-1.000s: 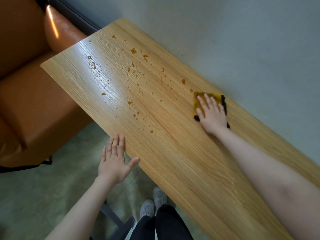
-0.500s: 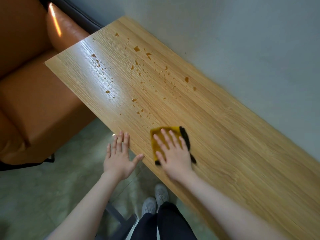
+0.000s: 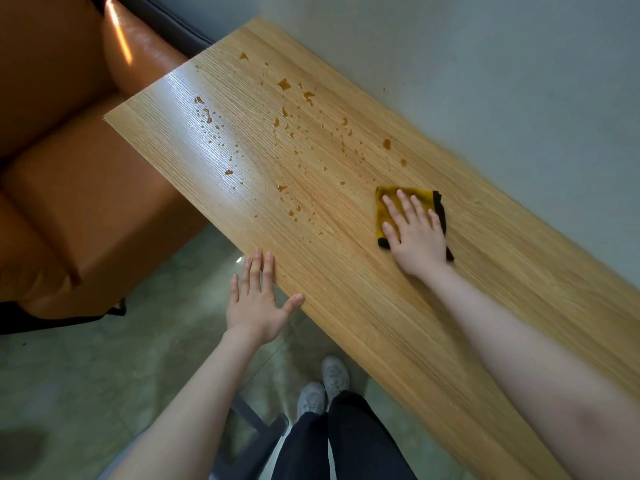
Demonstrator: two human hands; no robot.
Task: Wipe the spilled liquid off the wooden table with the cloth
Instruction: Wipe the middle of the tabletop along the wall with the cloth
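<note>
A long wooden table runs along the wall. Amber drops of spilled liquid are scattered over its far left half, with larger blobs near the wall and small beads toward the front edge. My right hand lies flat with straight fingers on a folded yellow cloth with a black edge, pressing it onto the table just right of the drops. My left hand is spread open at the table's front edge, its fingertips and thumb touching the edge.
An orange leather sofa stands at the table's left end. A pale wall borders the table's far side. My feet in grey shoes stand on the greenish floor beside a dark chair base.
My right hand slid the cloth from near the wall to the front edge, then back out to the middle of the table. My left hand stayed at the edge.
</note>
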